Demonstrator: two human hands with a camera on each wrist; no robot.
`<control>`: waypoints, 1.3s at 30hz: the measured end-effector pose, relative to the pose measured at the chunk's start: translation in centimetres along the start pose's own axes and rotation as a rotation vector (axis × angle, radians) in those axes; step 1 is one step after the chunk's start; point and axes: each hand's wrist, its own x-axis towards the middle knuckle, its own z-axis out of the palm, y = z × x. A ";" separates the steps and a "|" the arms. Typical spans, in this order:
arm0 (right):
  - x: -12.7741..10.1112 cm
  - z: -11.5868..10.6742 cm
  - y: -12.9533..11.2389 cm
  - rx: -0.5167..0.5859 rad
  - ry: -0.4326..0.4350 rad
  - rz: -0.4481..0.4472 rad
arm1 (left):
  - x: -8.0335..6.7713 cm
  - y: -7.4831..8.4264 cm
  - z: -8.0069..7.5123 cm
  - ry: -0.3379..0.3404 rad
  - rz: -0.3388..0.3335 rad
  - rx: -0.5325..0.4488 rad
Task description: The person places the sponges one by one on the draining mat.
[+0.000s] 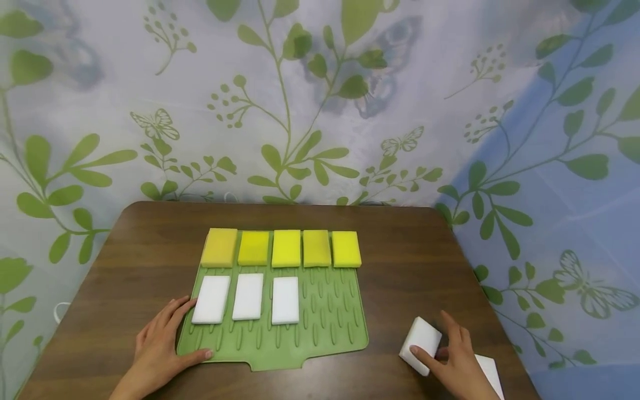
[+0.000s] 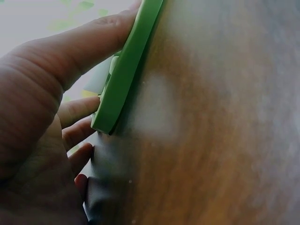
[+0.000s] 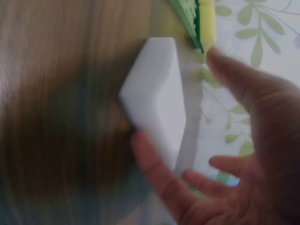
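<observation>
Currently, right hand (image 1: 457, 361) grips tilted white sponge (image 1: 421, 344) right of mat (image 1: 320, 339); left hand (image 1: 162, 347) rests flat, fingers relaxed, on mat's left edge.

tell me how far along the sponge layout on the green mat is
Done: five yellow sponges fill the far row of the ridged green mat, and three white foam blocks lie in the near row. In hand: the right hand grips a fourth white foam block on the brown wooden table; the left hand rests on the mat's corner. Left: two open near-row spots; another white block waits beside the right hand.
</observation>
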 end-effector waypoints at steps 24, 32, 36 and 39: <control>1.4 3.2 -0.6 -0.052 0.212 -0.280 | -0.1 -0.1 0.0 -0.022 -0.021 0.001; 3.2 3.4 -3.1 -0.025 0.155 -0.324 | -0.1 0.0 0.0 -0.029 -0.024 -0.003; 4.0 3.7 -4.6 -0.012 0.130 -0.367 | 0.0 0.0 0.1 -0.027 -0.020 -0.007; 4.5 4.1 -5.7 -0.014 0.123 -0.400 | 0.1 0.1 0.1 -0.014 -0.011 -0.007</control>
